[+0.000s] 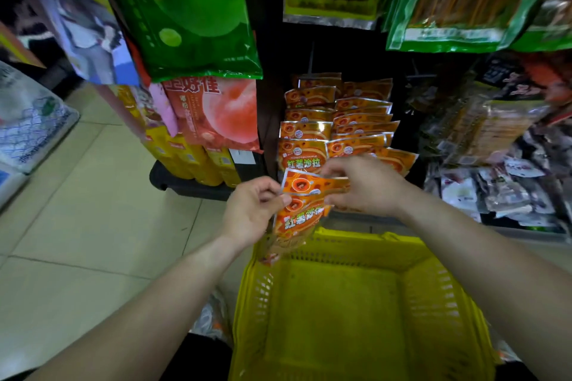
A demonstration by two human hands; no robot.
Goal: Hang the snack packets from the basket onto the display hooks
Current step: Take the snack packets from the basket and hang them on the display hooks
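While the bunch of orange snack packets (305,204) hangs just above the far left corner of the yellow basket (257,303), both hands have hold of it. The left hand (252,210) sits over the basket's left rim, fingers curled, thumb pinching the bunch along its left edge. The right hand (366,187) is across from it, above the basket's far rim, fingers curled round the right end of the top packet. So the packets are caught between the two hands, top one lying nearly flat, the rest drooping down, and the lowest tails reach the basket's corner. Both forearms run in over the basket, one along each side.

Beyond the basket's far rim, straight past the hands, two columns of matching orange hanging packets (337,124) overlap down the dark display. Up and left of the basket hangs a big green bag (198,9) with a peach-pink bag (223,114) under it. To the basket's far right, clear-wrapped goods (495,182) pile up, too blurred to read. Left of the basket, pale tiled floor (93,210).
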